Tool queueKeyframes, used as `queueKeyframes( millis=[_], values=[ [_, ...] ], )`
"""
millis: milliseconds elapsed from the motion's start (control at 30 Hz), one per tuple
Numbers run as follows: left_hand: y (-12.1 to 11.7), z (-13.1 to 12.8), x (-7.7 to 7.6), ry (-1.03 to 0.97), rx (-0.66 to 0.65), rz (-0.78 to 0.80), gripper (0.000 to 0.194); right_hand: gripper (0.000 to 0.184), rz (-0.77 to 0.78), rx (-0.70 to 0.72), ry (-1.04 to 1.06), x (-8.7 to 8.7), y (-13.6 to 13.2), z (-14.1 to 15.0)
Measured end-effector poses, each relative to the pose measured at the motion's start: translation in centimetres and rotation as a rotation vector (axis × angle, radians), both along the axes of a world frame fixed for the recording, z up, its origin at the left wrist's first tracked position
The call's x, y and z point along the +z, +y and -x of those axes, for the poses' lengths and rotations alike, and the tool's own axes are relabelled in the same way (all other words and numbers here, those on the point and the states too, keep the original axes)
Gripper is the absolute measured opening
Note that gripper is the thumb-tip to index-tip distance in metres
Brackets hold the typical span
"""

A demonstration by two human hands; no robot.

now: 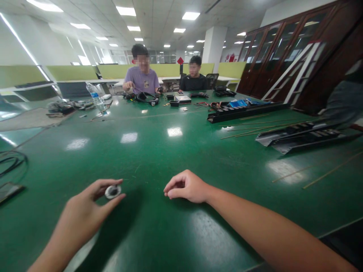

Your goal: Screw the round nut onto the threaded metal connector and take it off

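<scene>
Between the thumb and fingers of my left hand [85, 209] is a small round white piece [109, 193] with a dark centre, held by its edges above the green table [153, 151]. My right hand [188, 187] hovers over the table to the right of it. Its fingers curl in toward the thumb, and nothing shows between them. A gap of bare tabletop separates the two hands. What the round piece is exactly cannot be made out.
Two people sit across the table, with a black headset [147, 98] before them. A water bottle [94, 93] stands far left. Black metal channels [292, 141] and thin rods [255, 130] lie right. A black cable [13, 162] and a flat dark device [10, 191] lie left.
</scene>
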State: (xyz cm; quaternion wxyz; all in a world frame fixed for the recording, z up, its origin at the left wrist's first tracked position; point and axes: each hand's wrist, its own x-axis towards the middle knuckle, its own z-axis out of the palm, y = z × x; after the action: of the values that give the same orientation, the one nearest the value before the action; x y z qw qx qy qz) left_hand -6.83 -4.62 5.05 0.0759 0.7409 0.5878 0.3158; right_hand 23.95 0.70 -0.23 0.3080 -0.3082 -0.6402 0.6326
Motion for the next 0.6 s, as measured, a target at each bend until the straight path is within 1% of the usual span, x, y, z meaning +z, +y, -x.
queueKeyframes(
  millis=[33,100,133,167,233,267,333,400,433,500,600],
  values=[
    [1.2,-1.7,0.0,0.001,-0.09,0.059,0.038,0.03,-0.006,-0.049,0.021,-0.2,0.1,0.0],
    [3.2,-5.5,-0.2,-0.032,-0.248,0.05,0.027,0.034,-0.016,-0.149,0.056,-0.4,0.3,0.1],
    [3.9,-7.2,-0.4,-0.035,-0.323,0.049,0.025,0.036,-0.018,-0.187,0.067,-0.5,0.4,0.1],
    [4.4,-8.6,-0.7,-0.026,-0.394,0.053,0.026,0.038,-0.022,-0.213,0.069,-0.5,0.5,0.1],
    [4.9,-10.4,-1.5,-0.007,-0.473,0.04,0.032,0.041,-0.037,-0.23,0.05,-0.4,0.5,0.2],
    [4.9,-10.7,-2.0,-0.01,-0.475,0.022,0.035,0.043,-0.054,-0.232,0.036,-0.3,0.5,0.2],
    [4.7,-10.5,-2.9,-0.043,-0.413,-0.025,0.04,0.043,-0.074,-0.235,0.008,-0.1,0.4,0.2],
    [4.5,-9.8,-3.6,-0.08,-0.346,-0.069,0.036,0.041,-0.092,-0.235,-0.019,0.0,0.2,0.2],
    [4.4,-9.4,-3.7,-0.09,-0.335,-0.092,0.031,0.039,-0.108,-0.232,-0.038,0.0,0.1,0.2],
    [4.4,-9.0,-3.8,-0.1,-0.371,-0.147,0.023,0.037,-0.161,-0.231,-0.085,-0.1,0.0,0.2],
    [4.4,-9.0,-3.7,-0.126,-0.436,-0.207,0.023,0.037,-0.226,-0.24,-0.143,0.0,-0.2,0.2]
  ],
)
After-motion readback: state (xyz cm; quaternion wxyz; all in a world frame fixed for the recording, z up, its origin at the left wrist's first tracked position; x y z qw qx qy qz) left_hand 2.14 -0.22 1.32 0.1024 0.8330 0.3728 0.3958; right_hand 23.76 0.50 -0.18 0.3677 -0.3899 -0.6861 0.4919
